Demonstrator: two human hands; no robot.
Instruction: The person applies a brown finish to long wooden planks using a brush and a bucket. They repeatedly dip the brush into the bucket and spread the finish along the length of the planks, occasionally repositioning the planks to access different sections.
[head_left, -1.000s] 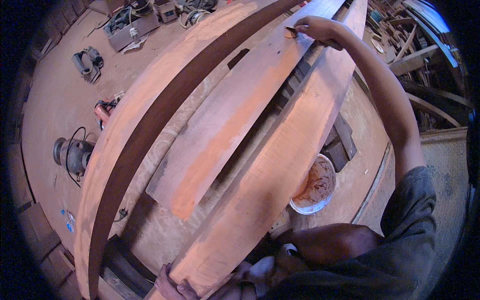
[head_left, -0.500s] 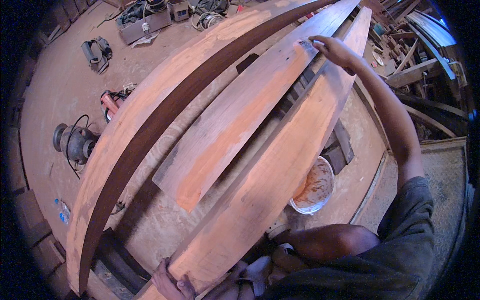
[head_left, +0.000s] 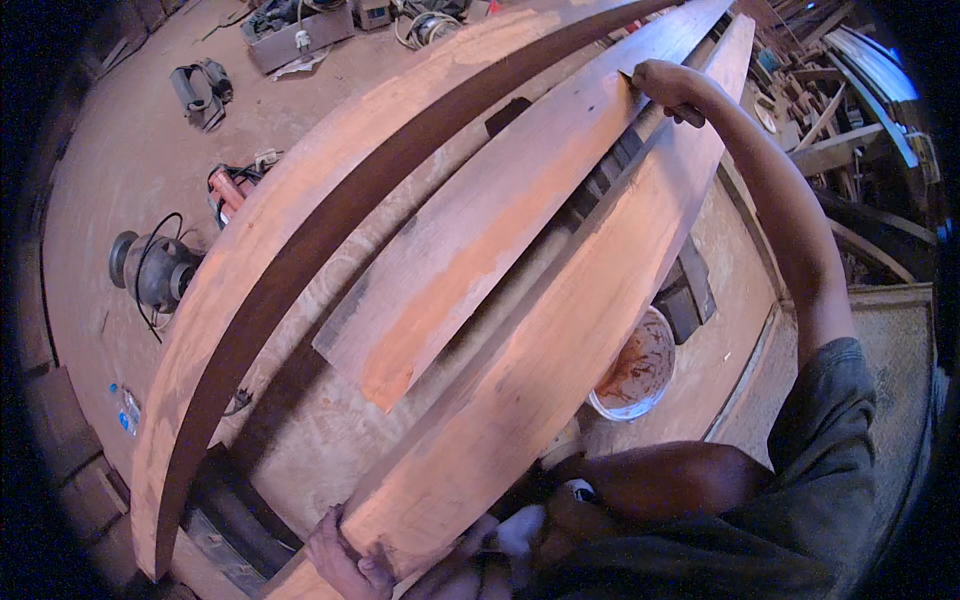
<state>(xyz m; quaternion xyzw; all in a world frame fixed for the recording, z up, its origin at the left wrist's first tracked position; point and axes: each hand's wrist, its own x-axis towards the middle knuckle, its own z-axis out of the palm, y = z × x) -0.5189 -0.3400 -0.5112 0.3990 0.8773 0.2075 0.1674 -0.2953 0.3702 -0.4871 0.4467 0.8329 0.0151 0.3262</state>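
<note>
Grip: right hand (head_left: 668, 90) closed on far plank (head_left: 480, 225) edge; left hand (head_left: 345, 555) clamped on near plank (head_left: 560, 340) end.
Advice: keep both holds firm, planks steady.

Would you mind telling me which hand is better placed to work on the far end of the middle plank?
The right hand: it already rests on the middle plank's far end, arm outstretched. The left hand grips the near end of the closest plank.
</note>
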